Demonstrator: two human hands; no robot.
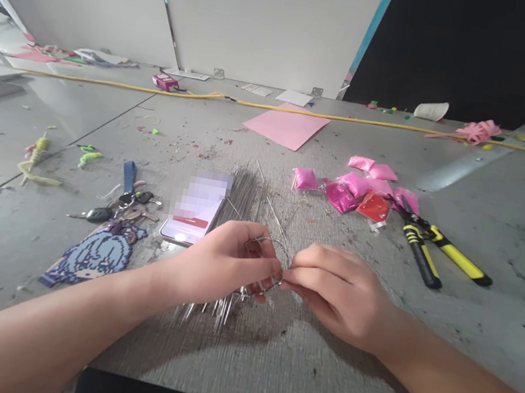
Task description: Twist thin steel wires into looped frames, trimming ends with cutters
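Both hands meet at the centre of a grey work surface. My left hand (230, 262) and my right hand (337, 291) each pinch a thin bent silver wire (272, 283), which loops between the fingertips. Under and behind the left hand lies a bundle of straight wires (241, 199), its ends poking out below the palm. A phone (195, 208) with a lit screen lies just left of the bundle.
Yellow-and-black cutters (429, 246) lie to the right, next to several pink packets (356, 186) and one red packet (373, 206). Keys with a blue strap (126, 196) and a pixel-bead charm (92, 254) sit at left. A pink sheet (285, 126) and yellow cord (308, 112) lie farther back.
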